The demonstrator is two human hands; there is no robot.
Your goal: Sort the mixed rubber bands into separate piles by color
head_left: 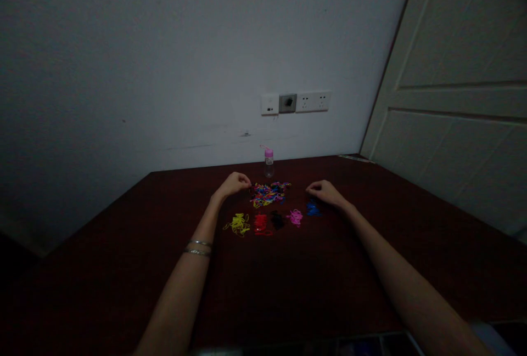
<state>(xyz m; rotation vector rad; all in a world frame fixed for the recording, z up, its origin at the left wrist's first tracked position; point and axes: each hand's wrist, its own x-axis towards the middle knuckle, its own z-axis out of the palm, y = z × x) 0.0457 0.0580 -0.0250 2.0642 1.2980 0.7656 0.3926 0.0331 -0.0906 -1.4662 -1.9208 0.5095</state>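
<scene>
A little see-through bottle [269,169] with a pink lid [269,153] stands on a big dark red-brown table [288,290]. Behind the bottle is a pale wall [185,60]. Above the bottle and a bit right are white sockets [313,101] and a gray plate [281,105]. Far right of the bottle is a pale door [461,65] with panels.

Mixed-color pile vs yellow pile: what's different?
Color: the mixed-color pile combines several colors; the yellow pile is one color.
Size: the mixed-color pile spreads wider than the yellow pile.
Place: the mixed-color pile lies farther back, nearer the bottle; the yellow pile lies closer to the camera wearer.
Shared: both are loose heaps of small, loop-like pieces on the table.
</scene>
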